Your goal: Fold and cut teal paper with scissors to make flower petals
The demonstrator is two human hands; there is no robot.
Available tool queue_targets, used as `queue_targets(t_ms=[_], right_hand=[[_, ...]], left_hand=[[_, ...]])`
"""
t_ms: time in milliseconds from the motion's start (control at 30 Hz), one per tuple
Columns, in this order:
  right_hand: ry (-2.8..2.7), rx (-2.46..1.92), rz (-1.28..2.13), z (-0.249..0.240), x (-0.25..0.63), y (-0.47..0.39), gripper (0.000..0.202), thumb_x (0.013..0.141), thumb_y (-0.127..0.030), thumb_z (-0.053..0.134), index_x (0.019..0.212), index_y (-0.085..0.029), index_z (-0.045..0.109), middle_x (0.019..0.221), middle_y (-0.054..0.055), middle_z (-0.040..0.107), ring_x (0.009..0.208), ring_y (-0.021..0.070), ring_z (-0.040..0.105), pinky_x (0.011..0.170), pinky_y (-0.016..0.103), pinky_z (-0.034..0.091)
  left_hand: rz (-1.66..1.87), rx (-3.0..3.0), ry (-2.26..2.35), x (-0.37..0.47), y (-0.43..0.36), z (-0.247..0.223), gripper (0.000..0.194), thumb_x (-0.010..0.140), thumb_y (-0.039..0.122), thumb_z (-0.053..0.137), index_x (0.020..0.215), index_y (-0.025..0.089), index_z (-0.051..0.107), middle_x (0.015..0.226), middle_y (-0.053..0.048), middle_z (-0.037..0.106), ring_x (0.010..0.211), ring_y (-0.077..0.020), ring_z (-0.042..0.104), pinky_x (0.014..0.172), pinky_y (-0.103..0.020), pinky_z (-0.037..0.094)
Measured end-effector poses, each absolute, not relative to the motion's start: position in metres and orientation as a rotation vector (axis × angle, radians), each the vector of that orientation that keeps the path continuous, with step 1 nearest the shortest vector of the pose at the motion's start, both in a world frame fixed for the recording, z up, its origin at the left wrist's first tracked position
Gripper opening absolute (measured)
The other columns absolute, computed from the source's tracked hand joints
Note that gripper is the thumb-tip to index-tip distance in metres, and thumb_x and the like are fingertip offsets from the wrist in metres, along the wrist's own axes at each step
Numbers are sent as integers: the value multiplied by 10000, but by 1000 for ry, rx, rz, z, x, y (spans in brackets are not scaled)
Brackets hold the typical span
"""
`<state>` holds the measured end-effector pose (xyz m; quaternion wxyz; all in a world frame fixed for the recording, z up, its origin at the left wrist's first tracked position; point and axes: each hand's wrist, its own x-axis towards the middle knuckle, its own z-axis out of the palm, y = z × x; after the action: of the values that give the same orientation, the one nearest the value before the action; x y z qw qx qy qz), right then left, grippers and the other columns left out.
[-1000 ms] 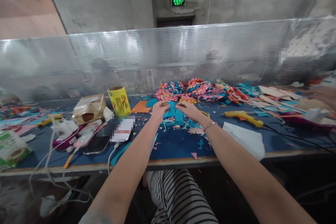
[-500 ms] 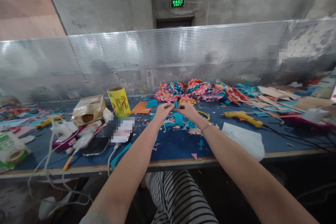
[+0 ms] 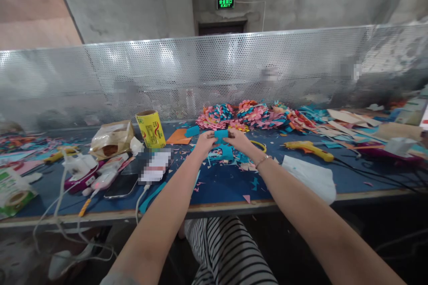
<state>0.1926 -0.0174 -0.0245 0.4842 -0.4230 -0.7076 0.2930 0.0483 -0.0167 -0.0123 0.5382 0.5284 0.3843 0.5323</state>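
Note:
A small blue strip of thin sheet material spans the gap between my two hands above the table. My left hand grips its left end with closed fingers, while my right hand pinches the right end. Whether the strip is paper or felt I cannot tell. Just below it lie blue offcuts with cut-out edges, among tiny pink and blue scraps. Another blue piece rests by an orange sheet, left of my left hand.
Fringed pink and blue bundles sit at the back against a perforated metal screen. A yellow glue gun and white sheet lie right. Left are a yellow cardboard tube, a phone and trailing cables.
My hands have moved slightly apart. The blue strip, mostly hidden between my fingertips before, now shows stretched flat between them.

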Motion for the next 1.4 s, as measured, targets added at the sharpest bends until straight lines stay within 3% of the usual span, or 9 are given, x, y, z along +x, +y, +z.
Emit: queue_targets(t_ms=[333, 600, 833, 1167, 1400], right_hand=[[-1577, -1018, 809, -28, 194, -8, 213, 640, -137, 450, 786, -178, 600, 695, 7, 610, 623, 114, 572, 574, 243, 486], [-1662, -1005, 452, -23, 197, -15, 175, 624, -178, 517, 753, -158, 633, 722, 26, 630, 685, 148, 558, 657, 274, 441], [-1631, -891, 202, -20, 196, -20, 220, 645, -137, 472, 775, -184, 643, 841, 39, 634, 785, 169, 567, 730, 302, 442], [-1570, -750, 156, -17, 192, -26, 186, 668, -134, 506, 808, -203, 607, 889, 43, 620, 856, 178, 574, 774, 329, 468], [-1561, -762, 137, -10, 189, -36, 97, 674, -144, 548, 709, -207, 613, 915, 53, 623, 927, 185, 560, 795, 346, 470]], left_hand=[[1272, 1181, 888, 46, -17, -9, 143, 527, 13, 541, 536, 130, 623, 462, 14, 489, 501, -80, 496, 681, -311, 509], [1349, 1230, 838, 46, -17, -11, 41, 549, 161, 630, 538, 123, 619, 586, -27, 581, 587, -122, 545, 667, -343, 507], [1413, 1325, 725, 49, -18, -12, 361, 432, 231, 796, 707, 134, 585, 597, 14, 586, 609, -121, 576, 671, -320, 499], [1528, 1406, 613, 52, -15, -14, 354, 470, 321, 788, 736, 150, 628, 774, -18, 639, 676, -98, 562, 629, -222, 442], [1539, 1375, 599, 54, -18, -11, 350, 463, 333, 787, 732, 156, 650, 714, -8, 630, 688, -107, 566, 625, -221, 437]])
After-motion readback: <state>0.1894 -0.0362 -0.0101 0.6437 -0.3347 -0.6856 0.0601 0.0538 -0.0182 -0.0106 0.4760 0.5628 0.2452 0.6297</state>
